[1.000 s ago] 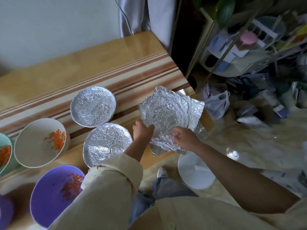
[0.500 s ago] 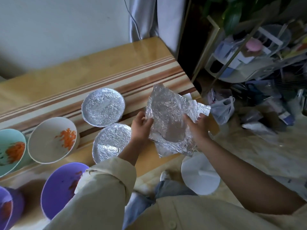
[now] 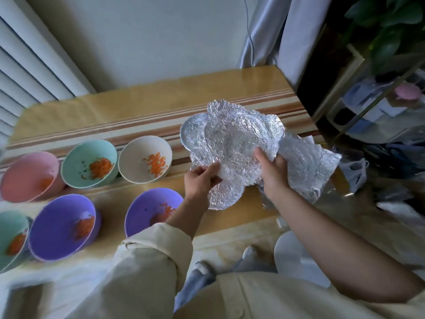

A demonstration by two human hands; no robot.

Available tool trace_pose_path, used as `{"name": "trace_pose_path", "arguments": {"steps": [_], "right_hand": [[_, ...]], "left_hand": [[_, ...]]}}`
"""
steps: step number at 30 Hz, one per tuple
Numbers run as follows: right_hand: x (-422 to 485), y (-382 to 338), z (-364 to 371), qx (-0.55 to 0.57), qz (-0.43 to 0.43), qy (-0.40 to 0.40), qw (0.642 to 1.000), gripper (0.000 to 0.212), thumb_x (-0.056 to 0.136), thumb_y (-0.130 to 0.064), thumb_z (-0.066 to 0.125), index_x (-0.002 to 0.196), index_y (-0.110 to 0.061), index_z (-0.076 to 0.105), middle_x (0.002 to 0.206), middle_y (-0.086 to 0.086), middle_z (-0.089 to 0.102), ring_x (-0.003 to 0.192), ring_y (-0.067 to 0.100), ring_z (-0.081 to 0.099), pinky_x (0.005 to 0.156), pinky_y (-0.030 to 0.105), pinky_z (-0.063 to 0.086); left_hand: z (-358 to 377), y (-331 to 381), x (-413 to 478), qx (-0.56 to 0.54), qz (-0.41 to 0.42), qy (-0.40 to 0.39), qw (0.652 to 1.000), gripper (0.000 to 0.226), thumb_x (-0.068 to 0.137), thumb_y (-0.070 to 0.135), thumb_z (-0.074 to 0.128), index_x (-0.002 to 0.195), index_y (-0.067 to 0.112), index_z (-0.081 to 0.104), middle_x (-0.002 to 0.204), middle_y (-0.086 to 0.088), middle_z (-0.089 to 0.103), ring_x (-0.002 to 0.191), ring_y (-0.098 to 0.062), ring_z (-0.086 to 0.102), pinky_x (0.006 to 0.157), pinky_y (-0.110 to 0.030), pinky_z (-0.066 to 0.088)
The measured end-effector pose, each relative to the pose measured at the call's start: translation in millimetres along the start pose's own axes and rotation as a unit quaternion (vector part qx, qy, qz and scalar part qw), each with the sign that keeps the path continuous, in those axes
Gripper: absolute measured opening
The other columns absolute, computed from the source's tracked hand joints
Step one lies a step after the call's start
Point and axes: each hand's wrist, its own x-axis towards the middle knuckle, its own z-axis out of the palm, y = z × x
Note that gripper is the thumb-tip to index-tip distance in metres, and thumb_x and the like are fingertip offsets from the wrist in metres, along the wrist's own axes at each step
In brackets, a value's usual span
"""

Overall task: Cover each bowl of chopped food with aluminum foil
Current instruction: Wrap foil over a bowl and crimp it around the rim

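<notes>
Foil sheet [image 3: 234, 143], crumpled: held over the desk [image 3: 138, 104], our left hand [image 3: 201, 180] pinching its near edge, our right hand [image 3: 274, 174] gripping its side. Not yet placed. We judge the next move: carry it left of the left hand to the uncovered white bowl [image 3: 133, 153].

The left hand [image 3: 202, 180] and right hand [image 3: 273, 173] hold a crinkled silver foil sheet [image 3: 236, 139] above the striped wooden tabletop [image 3: 138, 107], beside uncovered pastel bowls [image 3: 138, 171].

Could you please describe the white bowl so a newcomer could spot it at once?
On the striped wooden table, the far row runs pink bowl, mint-green bowl, then the white bowl at its right end. It alone is white.
</notes>
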Motion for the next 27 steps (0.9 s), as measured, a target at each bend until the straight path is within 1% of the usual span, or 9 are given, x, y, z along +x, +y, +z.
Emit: {"name": "trace_pose_path", "arguments": {"steps": [5, 9, 11, 13, 16, 18, 21, 23, 27], "right_hand": [[-26, 24, 26, -0.008, 0.009, -0.032, 0.999, 0.043, 0.082, -0.039, 0.073, 0.105, -0.004, 0.061, 0.103, 0.009, 0.066, 0.095, 0.022, 0.063, 0.063, 0.024, 0.044], [-36, 33, 38, -0.038, 0.027, -0.107, 0.993, 0.029, 0.078, -0.037, 0.076, 0.076, -0.014, 0.059, 0.075, 0.005, 0.055, 0.076, 0.023, 0.055, 0.068, 0.031, 0.04], [-37, 29, 41, -0.049, 0.01, -0.122, 0.991, 0.028, 0.079, -0.037, 0.075, 0.074, -0.018, 0.056, 0.075, 0.004, 0.053, 0.077, 0.022, 0.051, 0.072, 0.035, 0.038], [-35, 23, 44, -0.074, -0.002, -0.14, 0.987, 0.037, 0.08, -0.042, 0.074, 0.1, -0.015, 0.059, 0.096, 0.001, 0.059, 0.094, 0.022, 0.055, 0.08, 0.035, 0.042], [-36, 16, 49, -0.139, -0.005, -0.176, 0.975, 0.081, 0.081, -0.047, 0.071, 0.141, -0.006, 0.036, 0.134, 0.003, 0.044, 0.126, 0.023, 0.043, 0.096, 0.036, 0.037], [-37, 15, 50, -0.168, -0.03, -0.208, 0.963, 0.071, 0.083, -0.044, 0.07, 0.134, -0.003, 0.043, 0.121, 0.0, 0.051, 0.118, 0.021, 0.048, 0.089, 0.032, 0.035], [-43, 15, 51, -0.18, -0.067, -0.243, 0.951, 0.035, 0.085, -0.034, 0.071, 0.111, -0.019, 0.054, 0.092, -0.016, 0.056, 0.096, 0.01, 0.055, 0.084, 0.026, 0.037], [-47, 18, 56, -0.18, -0.08, -0.258, 0.946, 0.035, 0.084, -0.033, 0.073, 0.11, -0.016, 0.058, 0.098, -0.014, 0.06, 0.102, 0.012, 0.056, 0.082, 0.024, 0.037], [-53, 25, 68, -0.189, -0.055, -0.297, 0.934, 0.058, 0.084, -0.034, 0.072, 0.134, -0.012, 0.05, 0.129, -0.009, 0.052, 0.122, 0.014, 0.048, 0.091, 0.027, 0.034]], "left_hand": [[-46, 5, -16, -0.018, 0.044, 0.058, 0.997, 0.024, 0.087, -0.007, 0.061, 0.066, 0.002, 0.055, 0.045, 0.002, 0.055, 0.041, -0.007, 0.051, 0.05, -0.018, 0.049], [-82, 4, -23, 0.042, 0.066, 0.143, 0.987, 0.011, 0.084, 0.001, 0.062, 0.073, -0.003, 0.064, 0.06, -0.009, 0.052, 0.054, -0.018, 0.044, 0.054, -0.026, 0.038], [-98, 5, -27, 0.081, 0.076, 0.178, 0.978, 0.014, 0.082, 0.006, 0.063, 0.071, -0.003, 0.063, 0.055, -0.007, 0.044, 0.051, -0.016, 0.037, 0.05, -0.024, 0.031], [-109, 6, -32, 0.124, 0.091, 0.199, 0.968, 0.02, 0.081, 0.008, 0.063, 0.063, 0.001, 0.059, 0.045, 0.001, 0.04, 0.043, -0.011, 0.033, 0.045, -0.021, 0.028], [-117, 7, -41, 0.164, 0.109, 0.235, 0.952, 0.033, 0.081, 0.009, 0.064, 0.051, 0.01, 0.049, 0.035, 0.011, 0.033, 0.035, -0.002, 0.028, 0.041, -0.022, 0.027], [-122, 4, -45, 0.145, 0.114, 0.259, 0.948, 0.031, 0.08, 0.007, 0.064, 0.053, 0.008, 0.049, 0.042, 0.008, 0.034, 0.039, -0.002, 0.027, 0.041, -0.024, 0.027], [-128, 0, -53, 0.099, 0.122, 0.293, 0.943, 0.024, 0.075, 0.015, 0.064, 0.058, 0.005, 0.051, 0.049, 0.004, 0.033, 0.05, -0.01, 0.028, 0.047, -0.026, 0.027], [-133, -3, -59, 0.069, 0.124, 0.305, 0.942, 0.022, 0.07, 0.021, 0.063, 0.056, 0.005, 0.058, 0.051, 0.003, 0.036, 0.05, -0.009, 0.031, 0.047, -0.024, 0.028], [-149, -14, -65, 0.005, 0.104, 0.327, 0.939, 0.029, 0.08, 0.007, 0.071, 0.054, 0.016, 0.065, 0.052, 0.0, 0.04, 0.055, -0.013, 0.036, 0.054, -0.026, 0.033]]}}
